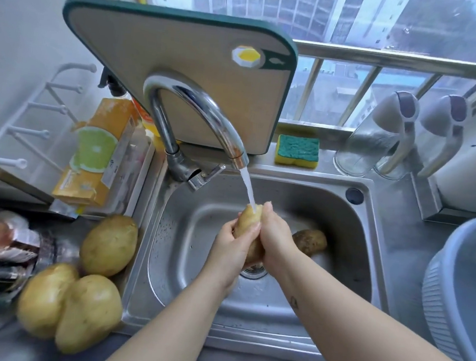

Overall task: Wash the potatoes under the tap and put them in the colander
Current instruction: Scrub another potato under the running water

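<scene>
A yellow potato (247,221) stands upright over the steel sink (198,225), held between my left hand (229,246) and my right hand (275,235). Water runs from the chrome tap (199,113) onto its top end. A darker, dirtier potato (310,241) lies on the sink floor behind my right hand. Three more potatoes rest on the counter to the left: one near the sink rim (108,245) and two in front of it (45,298), (90,314). The blue-grey colander (460,289) stands at the right edge, partly cut off by the frame.
A green-edged cutting board (183,69) leans behind the tap. A yellow-green sponge (297,151) lies on the back ledge, with clear jugs (378,138) to its right. An orange box (98,153) and packets (4,234) crowd the left counter.
</scene>
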The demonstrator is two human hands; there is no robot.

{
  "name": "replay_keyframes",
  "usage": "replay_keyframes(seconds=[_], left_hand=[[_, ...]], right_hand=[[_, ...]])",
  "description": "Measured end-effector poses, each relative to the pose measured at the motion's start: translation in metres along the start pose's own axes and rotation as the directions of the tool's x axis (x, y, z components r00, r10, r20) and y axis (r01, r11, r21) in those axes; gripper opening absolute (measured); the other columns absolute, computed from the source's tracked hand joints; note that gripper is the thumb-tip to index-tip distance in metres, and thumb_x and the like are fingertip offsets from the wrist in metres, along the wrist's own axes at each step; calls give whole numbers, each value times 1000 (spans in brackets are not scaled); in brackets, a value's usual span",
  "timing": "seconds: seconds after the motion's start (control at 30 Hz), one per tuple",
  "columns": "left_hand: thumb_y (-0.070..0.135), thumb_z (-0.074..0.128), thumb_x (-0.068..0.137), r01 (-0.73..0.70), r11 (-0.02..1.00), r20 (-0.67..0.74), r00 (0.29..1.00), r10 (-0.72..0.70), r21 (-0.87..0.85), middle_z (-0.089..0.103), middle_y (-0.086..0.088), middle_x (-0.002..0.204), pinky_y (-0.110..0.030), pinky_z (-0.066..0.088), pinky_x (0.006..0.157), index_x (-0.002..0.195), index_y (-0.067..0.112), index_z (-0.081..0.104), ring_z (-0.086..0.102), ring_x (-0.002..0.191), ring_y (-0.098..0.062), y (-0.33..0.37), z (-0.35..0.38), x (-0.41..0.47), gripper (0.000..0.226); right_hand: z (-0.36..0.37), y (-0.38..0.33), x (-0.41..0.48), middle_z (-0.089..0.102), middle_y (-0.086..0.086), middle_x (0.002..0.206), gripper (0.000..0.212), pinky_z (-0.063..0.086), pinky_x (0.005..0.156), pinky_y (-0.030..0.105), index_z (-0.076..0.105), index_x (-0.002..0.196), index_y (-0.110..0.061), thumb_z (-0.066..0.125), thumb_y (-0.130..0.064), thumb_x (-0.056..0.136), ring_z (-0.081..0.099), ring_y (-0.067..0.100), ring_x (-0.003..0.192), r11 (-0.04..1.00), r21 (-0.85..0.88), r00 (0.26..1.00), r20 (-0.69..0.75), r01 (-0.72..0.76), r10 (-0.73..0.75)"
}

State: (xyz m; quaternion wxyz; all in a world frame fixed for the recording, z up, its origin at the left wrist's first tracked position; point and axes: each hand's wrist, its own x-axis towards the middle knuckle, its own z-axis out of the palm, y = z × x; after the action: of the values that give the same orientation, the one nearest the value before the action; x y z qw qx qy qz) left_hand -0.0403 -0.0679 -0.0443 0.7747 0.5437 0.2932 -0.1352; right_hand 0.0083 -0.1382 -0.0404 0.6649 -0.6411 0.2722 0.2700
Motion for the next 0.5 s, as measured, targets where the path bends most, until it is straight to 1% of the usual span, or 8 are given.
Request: replay_keyframes(seconds=[0.07, 0.1, 0.17, 0.23, 0.3, 0.37, 0.4, 0.5], left_hand=[[32, 67, 86, 58, 995, -120, 990, -67, -82, 70, -13, 104, -34, 57, 68, 115, 7, 58, 69, 88, -24, 0, 4, 5, 40], [38, 67, 84, 94, 988, -141, 984, -111, -121, 70, -13, 102, -32, 55, 64, 111, 9, 61, 69, 85, -23, 1, 5, 7, 40], [48, 63, 84, 155, 975, -140, 974, -178, -157, 72, -10, 102, -30, 54, 61, 106, 15, 67, 70, 87, -23, 3, 3, 11, 39], [52, 56, 88, 199, 969, -168, 960, -222, -145, 72, -10, 100, -30, 54, 57, 102, 18, 68, 70, 86, -22, 6, 1, 13, 39], [50, 49, 93, 203, 973, -191, 956, -222, -112, 71, -11, 96, -31, 54, 57, 95, 17, 66, 69, 80, -23, 10, -1, 16, 37], [44, 43, 98, 198, 978, -182, 961, -208, -70, 69, -10, 87, -32, 54, 57, 89, 16, 63, 67, 73, -22, 14, -4, 16, 35], [41, 40, 100, 199, 979, -166, 965, -204, -47, 69, -9, 83, -31, 54, 55, 89, 15, 63, 67, 70, -21, 15, -6, 17, 36], [37, 36, 102, 204, 979, -117, 972, -202, 3, 71, -5, 81, -26, 52, 47, 96, 20, 65, 67, 65, -18, 18, -12, 18, 34]], right_hand=[[0, 3, -9, 66, 6, 101, 33, 48, 91, 32, 63, 100, -12, 37, -32, 101, 62, 17, 93, 994, -39, 993, 55, 104, -102], [0, 7, -11, 64, 5, 110, 28, 46, 95, 32, 61, 110, -14, 39, -29, 101, 61, 14, 99, 983, -86, 984, 86, 161, -154], [-3, 16, -10, 56, 4, 132, 41, 41, 107, 37, 46, 138, -20, 44, -32, 99, 55, 16, 119, 958, -169, 966, 160, 231, -205], [-3, 15, -9, 53, 4, 136, 54, 42, 108, 41, 40, 143, -24, 54, -38, 93, 54, 19, 123, 956, -185, 962, 193, 227, -192], [-4, 11, -3, 58, 7, 129, 59, 46, 103, 42, 50, 133, -21, 65, -43, 81, 59, 20, 116, 966, -151, 967, 180, 208, -180], [-2, 4, 1, 66, 9, 110, 34, 52, 94, 38, 62, 109, -14, 66, -38, 85, 64, 20, 101, 971, -121, 970, 156, 207, -187], [-1, 0, 2, 67, 8, 98, 24, 52, 87, 34, 65, 94, -12, 60, -35, 92, 64, 19, 93, 966, -125, 969, 129, 225, -209], [1, -1, 5, 70, 6, 81, 48, 52, 82, 34, 67, 70, -13, 38, -33, 102, 65, 21, 82, 983, -78, 986, 28, 165, -164]])
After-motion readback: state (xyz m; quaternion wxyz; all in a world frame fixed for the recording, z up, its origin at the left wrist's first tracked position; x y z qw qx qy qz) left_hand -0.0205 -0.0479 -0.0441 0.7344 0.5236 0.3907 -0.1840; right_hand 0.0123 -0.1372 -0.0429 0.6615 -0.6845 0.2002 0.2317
